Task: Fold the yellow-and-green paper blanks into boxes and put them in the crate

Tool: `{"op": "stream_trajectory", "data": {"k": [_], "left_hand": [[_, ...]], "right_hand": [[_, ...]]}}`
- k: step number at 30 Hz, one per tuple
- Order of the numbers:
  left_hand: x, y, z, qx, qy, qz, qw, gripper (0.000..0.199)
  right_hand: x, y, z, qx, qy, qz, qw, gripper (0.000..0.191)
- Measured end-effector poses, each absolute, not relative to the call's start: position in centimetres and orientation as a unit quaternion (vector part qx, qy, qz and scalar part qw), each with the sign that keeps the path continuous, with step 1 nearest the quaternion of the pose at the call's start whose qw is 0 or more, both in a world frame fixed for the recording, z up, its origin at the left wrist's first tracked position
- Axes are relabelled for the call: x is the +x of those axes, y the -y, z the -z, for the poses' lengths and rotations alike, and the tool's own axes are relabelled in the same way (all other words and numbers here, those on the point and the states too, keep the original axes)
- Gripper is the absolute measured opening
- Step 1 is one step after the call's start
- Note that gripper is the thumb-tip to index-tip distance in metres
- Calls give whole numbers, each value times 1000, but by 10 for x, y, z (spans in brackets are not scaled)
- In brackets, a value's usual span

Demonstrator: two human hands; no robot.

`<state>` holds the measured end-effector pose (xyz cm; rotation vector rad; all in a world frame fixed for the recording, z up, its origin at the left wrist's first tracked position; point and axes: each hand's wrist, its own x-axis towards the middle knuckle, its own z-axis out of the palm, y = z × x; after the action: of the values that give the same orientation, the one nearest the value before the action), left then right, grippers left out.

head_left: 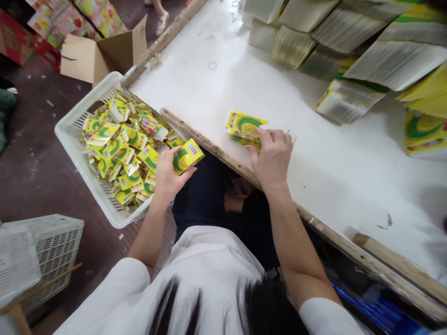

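My left hand (169, 174) holds a small yellow and green printed box (188, 156) between thumb and fingers, its barcode side facing up, beside the right rim of a white plastic basket (84, 172). Inside the basket lie many similar yellow boxes (131, 139), heaped in a jumble. On the white table, my right hand (274, 156) has its thumb and fingers closed on the right end of another yellow carton (244, 126). The carton lies near the wooden table edge; its right end is partly hidden by the fingers.
Stacks of flat folded cartons (394, 56) are piled on the far right of the table (195, 74). A wooden strip (213, 146) edges the table. An open cardboard box (104, 56) stands beyond the basket. White crates (52, 246) sit at lower left. Another person's foot (162, 23) shows at the top.
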<state>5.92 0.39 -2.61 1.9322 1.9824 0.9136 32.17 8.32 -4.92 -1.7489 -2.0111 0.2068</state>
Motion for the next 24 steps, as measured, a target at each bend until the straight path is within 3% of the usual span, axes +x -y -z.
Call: {"op": "stream_trajectory", "data": {"k": [5, 10, 14, 16, 24], "left_hand": [[69, -1, 27, 663, -665, -321, 124, 62], [29, -3, 21, 623, -714, -315, 53, 60], [-14, -14, 9, 526, -770, -351, -81, 92], [-16, -18, 5, 525, -760, -370, -94, 99], [68, -6, 30, 661, -642, -354, 158, 51]], "right_hand": [[324, -94, 61, -652, 726, -95, 197, 35], [326, -90, 68, -659, 711, -83, 232, 40], [326, -89, 72, -653, 707, -96, 255, 33], [325, -89, 74, -652, 705, -95, 263, 31], [326, -87, 72, -680, 686, -77, 246, 25]]}}
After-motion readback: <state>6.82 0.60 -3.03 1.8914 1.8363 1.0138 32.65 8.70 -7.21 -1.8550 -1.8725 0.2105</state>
